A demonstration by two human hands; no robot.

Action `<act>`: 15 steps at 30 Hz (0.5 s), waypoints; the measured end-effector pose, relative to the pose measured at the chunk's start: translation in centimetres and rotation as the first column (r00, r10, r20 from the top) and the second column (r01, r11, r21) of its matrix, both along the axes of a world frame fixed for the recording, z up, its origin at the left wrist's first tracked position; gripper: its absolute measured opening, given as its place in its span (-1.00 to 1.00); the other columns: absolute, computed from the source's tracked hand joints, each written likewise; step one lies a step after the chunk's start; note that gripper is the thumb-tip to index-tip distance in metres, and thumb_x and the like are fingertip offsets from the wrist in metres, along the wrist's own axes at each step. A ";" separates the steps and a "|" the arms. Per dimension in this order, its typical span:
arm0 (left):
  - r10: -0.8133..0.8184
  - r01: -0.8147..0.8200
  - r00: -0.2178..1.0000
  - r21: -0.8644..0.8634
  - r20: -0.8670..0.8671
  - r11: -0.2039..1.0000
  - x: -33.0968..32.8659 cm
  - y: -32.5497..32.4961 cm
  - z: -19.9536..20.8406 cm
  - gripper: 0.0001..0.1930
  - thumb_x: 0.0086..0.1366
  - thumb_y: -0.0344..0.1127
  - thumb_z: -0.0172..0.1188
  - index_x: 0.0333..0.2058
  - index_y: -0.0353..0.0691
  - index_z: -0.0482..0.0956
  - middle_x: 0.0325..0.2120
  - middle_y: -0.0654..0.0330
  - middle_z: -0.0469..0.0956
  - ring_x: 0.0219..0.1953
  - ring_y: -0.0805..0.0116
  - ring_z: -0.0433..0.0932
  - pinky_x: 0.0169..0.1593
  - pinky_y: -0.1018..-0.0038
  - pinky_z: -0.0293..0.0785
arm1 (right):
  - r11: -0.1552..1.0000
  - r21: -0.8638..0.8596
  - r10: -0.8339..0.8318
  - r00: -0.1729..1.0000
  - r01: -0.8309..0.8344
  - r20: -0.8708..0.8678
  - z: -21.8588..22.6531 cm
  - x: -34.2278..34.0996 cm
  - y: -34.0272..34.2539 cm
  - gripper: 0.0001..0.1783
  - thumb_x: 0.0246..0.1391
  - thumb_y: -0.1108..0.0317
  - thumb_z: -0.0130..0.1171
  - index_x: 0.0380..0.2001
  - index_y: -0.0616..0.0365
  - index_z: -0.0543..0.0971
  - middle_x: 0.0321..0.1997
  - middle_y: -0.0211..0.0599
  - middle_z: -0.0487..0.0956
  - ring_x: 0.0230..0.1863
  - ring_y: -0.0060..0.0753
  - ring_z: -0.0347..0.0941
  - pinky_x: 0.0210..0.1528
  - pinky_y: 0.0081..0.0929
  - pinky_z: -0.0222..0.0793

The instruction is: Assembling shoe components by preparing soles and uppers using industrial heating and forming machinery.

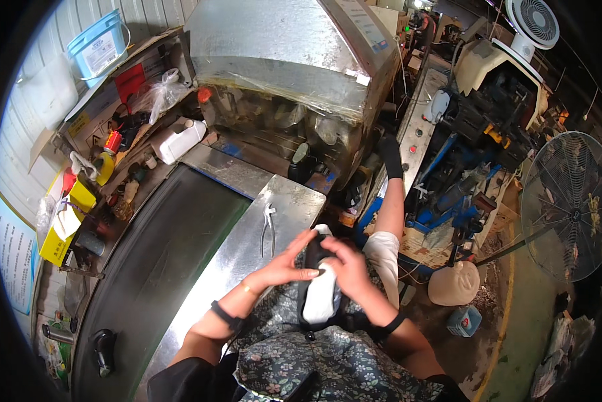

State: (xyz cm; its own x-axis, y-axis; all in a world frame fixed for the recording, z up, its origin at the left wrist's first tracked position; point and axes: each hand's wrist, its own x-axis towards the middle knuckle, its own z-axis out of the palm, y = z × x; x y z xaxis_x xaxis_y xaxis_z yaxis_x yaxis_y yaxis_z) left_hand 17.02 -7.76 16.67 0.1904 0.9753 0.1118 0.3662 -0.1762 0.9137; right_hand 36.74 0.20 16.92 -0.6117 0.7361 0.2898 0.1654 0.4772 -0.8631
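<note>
Over my lap lies what looks like a black shoe upper with a white last (321, 295) showing along its upturned underside. My left hand (289, 264) presses against its left side, thumb over the white part and fingers along the far end. From the right, my right hand (349, 266) grips it, slightly smeared by motion. Between and under the fingers the middle of the shoe is partly hidden. A pair of metal pliers (268, 231) rests on the steel table (291, 199), just beyond my left hand.
A dark conveyor belt (160, 248) runs along the left, carrying a black shoe (103, 351). Ahead stands a metal-hooded machine (274, 40). Another person's arm (389, 208) reaches towards the machine bench at right. A floor fan (574, 211) and plastic jug (453, 283) stand at right.
</note>
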 end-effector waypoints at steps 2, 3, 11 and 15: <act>0.007 0.198 0.622 -0.166 0.783 0.966 1.1 3.0 -1.8 -0.14 0.29 0.17 0.11 0.36 -0.24 0.01 0.34 -0.01 0.05 0.34 0.17 0.13 0.39 0.28 0.01 | 0.998 -0.028 0.056 0.998 -0.055 0.028 -0.5 -0.2 -0.2 -0.59 -0.02 0.57 0.27 -0.03 0.24 0.53 0.10 -0.03 0.53 0.15 -0.15 0.47 0.15 -0.38 0.38; 0.293 0.086 0.406 -0.355 0.866 0.931 1.0 4.1 -2.5 -0.29 0.39 0.12 -0.03 0.32 -0.26 0.10 0.28 0.04 0.14 0.28 0.19 0.21 0.32 0.26 0.13 | 0.999 -0.010 0.051 0.993 -0.053 -0.108 -0.5 -0.2 0.0 -0.58 -0.01 0.52 0.29 -0.02 0.25 0.53 0.11 0.00 0.52 0.17 -0.13 0.46 0.15 -0.36 0.39; 0.613 -0.049 0.393 -0.650 0.685 0.758 3.6 5.7 -5.2 -0.65 0.41 -0.09 -0.01 -0.07 -0.27 0.49 -0.20 0.11 0.58 -0.12 0.24 0.53 0.01 0.30 0.45 | 0.978 -0.050 0.203 0.979 -0.202 0.010 -1.6 0.7 2.9 -0.56 0.10 0.26 0.28 0.01 0.22 0.51 0.02 0.01 0.57 0.13 -0.09 0.49 0.11 -0.33 0.41; 0.299 -0.288 0.954 0.248 -0.008 0.925 4.2 3.5 -4.6 -0.45 0.27 -0.23 0.20 0.16 -0.36 0.30 0.14 -0.12 0.34 0.25 -0.01 0.29 0.30 0.25 0.18 | 0.932 -0.356 0.026 0.994 -0.063 -0.110 -4.8 0.8 2.4 -0.44 0.19 0.25 0.18 0.19 0.25 0.35 0.14 0.00 0.49 0.21 -0.27 0.40 0.22 -0.40 0.27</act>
State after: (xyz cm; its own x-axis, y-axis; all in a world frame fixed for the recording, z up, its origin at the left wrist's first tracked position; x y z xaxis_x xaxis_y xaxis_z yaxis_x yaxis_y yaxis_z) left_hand 21.22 -4.23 12.11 -0.0898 0.9330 0.3485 0.4749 -0.2675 0.8384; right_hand 37.57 2.57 12.09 -0.6274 0.7752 0.0743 0.0538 0.1383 -0.9889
